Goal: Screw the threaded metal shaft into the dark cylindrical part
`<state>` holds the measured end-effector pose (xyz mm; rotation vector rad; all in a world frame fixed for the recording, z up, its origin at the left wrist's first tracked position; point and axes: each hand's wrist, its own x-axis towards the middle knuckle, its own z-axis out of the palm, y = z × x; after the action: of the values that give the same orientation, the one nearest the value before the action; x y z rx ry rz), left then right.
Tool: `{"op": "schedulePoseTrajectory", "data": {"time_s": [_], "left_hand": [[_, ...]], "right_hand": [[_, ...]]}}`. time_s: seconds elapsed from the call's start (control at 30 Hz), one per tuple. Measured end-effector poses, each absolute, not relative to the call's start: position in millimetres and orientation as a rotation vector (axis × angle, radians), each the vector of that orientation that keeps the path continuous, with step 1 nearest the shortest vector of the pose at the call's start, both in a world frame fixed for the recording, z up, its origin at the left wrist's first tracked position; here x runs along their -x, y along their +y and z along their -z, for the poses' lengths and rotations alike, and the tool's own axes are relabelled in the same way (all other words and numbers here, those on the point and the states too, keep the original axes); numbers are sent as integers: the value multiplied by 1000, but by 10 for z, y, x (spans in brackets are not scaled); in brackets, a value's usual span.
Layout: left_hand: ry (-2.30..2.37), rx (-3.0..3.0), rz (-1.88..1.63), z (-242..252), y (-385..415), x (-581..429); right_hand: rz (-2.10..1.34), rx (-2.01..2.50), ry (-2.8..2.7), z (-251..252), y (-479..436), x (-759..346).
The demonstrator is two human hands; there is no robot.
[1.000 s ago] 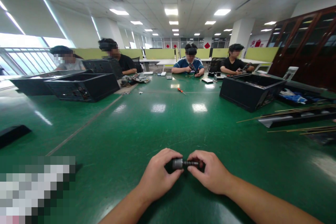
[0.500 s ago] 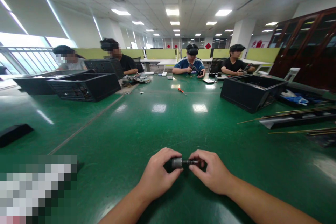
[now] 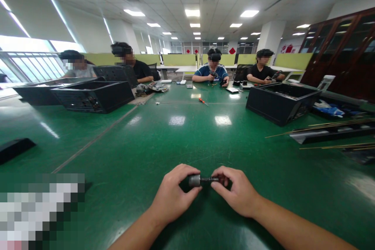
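The left grip (image 3: pixel 172 197) is closed around the grey, thicker end of a small metal part (image 3: pixel 202 180), with thumb and fingers pinching it. The right grip (image 3: pixel 238 195) pinches the thin dark shaft at the part's other end between thumb and fingertips. The part lies level between the two grips, low in the middle of the view and just above the green counter (image 3: pixel 181 140). I cannot tell whether it touches the surface. Both bare forearms come in from the bottom edge.

At the lower left, a blurred patch hides whatever lies there. Beyond it, a flat black piece (image 3: pixel 14 148) rests on the counter near the left edge.

Farther out on the left lies an open black case (image 3: pixel 93 95), with another behind it. On the right stands a second open black case (image 3: pixel 279 103). Near it, a long black panel (image 3: pixel 331 133) lies with thin brass-coloured rods (image 3: pixel 319 126) across and beside it.

An orange-handled screwdriver (image 3: pixel 201 101) lies alone toward the far middle of the counter, well apart from the grips.

Four people sit along the far end, their hands busy with small things in front of them. Behind them run low green partitions, and dark wooden cabinets line the right wall.
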<state>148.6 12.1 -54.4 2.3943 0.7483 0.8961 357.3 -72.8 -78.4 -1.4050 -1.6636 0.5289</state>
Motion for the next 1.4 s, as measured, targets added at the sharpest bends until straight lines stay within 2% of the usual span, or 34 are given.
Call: {"op": "schedulePoseTrajectory", "data": {"time_s": [1.4], "left_hand": [[764, -2425, -924, 503, 180, -1467]], "right_hand": [[-510, 1412, -1634, 758, -729, -3639]]}}
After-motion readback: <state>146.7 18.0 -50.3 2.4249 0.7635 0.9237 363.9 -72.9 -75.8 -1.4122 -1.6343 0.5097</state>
